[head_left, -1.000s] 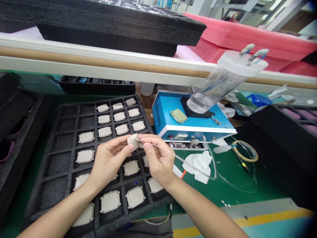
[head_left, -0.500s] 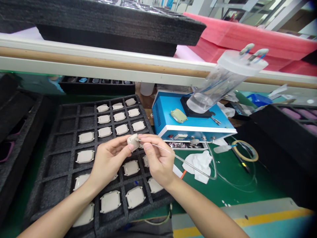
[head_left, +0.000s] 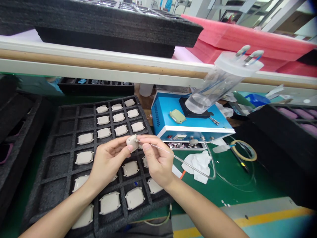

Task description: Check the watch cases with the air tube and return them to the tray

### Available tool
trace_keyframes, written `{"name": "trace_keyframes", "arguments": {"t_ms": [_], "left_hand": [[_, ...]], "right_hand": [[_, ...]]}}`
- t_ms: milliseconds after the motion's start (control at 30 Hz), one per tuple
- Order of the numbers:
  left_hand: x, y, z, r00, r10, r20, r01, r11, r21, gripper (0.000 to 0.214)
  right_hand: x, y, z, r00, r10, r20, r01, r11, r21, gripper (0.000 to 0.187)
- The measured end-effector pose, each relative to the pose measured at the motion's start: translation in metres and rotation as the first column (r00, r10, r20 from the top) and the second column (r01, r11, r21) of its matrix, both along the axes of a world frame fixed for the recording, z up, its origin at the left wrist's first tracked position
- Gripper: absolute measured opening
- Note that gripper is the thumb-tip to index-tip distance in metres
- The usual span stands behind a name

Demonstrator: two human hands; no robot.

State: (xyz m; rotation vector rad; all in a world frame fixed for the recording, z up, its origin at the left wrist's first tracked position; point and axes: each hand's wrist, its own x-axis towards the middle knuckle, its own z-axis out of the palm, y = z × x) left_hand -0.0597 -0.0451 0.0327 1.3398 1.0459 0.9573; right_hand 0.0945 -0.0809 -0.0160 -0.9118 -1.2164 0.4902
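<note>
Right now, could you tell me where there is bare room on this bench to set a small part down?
Free: the green mat between the white cloth and the yellow-striped front edge, and the empty left-hand cells of the black foam tray. Crowded: the tray's right columns of white housings, the clear tubing beside the tape ring, and the strip before the blue machine.
</note>
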Motion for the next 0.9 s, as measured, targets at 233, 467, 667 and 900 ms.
{"name": "trace_keyframes", "arguments": {"t_ms": [233, 467, 667, 900], "left_hand": [[0.000, 0.000, -0.001, 1.000, 0.001, 0.012, -0.001, 1.000, -0.002, 0.041], [-0.001, 0.001, -0.001, 1.000, -0.015, 0.005, 0.015, 1.000, 0.004, 0.042], [-0.003, -0.002, -0.003, 0.989, -0.025, -0.148, 0.045, 0.990, 0.135, 0.039], [-0.058, 0.088, 0.019, 0.473, 0.417, -0.776, 0.189, 0.812, 0.552, 0.043]], "right_hand": [[0.000, -0.001, 0.001, 1.000, 0.011, -0.010, -0.011, 1.000, -0.001, 0.017], [0.001, 0.000, 0.000, 1.000, 0.003, -0.004, -0.003, 1.000, -0.005, 0.017], [0.000, -0.006, 0.000, 1.000, 0.013, -0.011, -0.013, 1.000, -0.004, 0.017], [-0.003, -0.012, -0.003, 0.993, -0.043, -0.112, 0.029, 0.991, -0.127, 0.015]]}}
